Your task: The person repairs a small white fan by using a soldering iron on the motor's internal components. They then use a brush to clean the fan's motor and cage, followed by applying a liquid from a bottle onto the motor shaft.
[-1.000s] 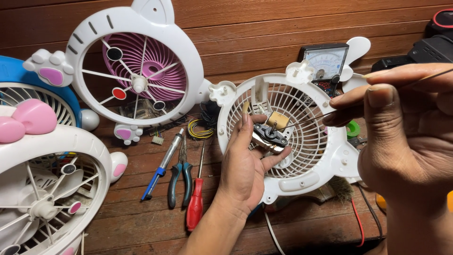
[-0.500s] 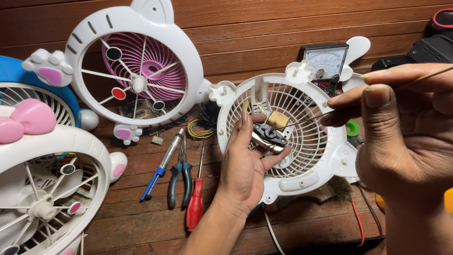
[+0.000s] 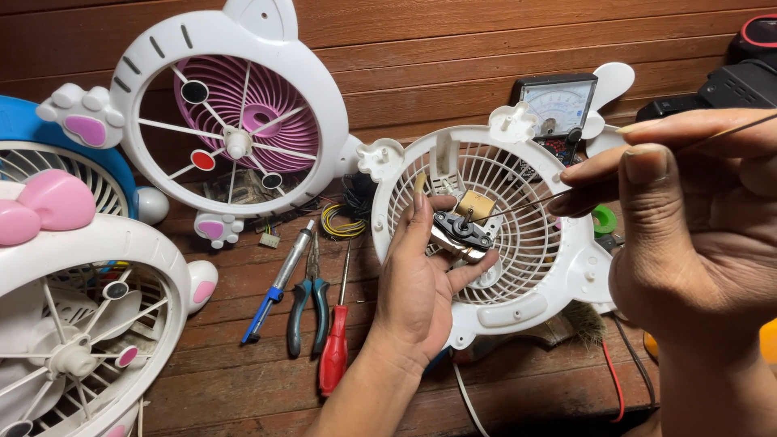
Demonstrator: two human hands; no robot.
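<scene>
Black-capped motor (image 3: 463, 233) stays in the left hand (image 3: 421, 283), nothing visibly shifted.

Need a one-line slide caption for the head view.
Left hand holds a small fan motor against a white fan grille; right hand pinches a thin wire to it.

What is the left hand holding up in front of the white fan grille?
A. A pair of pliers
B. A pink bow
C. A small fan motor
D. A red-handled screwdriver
C. The left hand grips a small fan motor before the white fan grille, while the red-handled screwdriver and pliers lie on the wooden table.
</scene>
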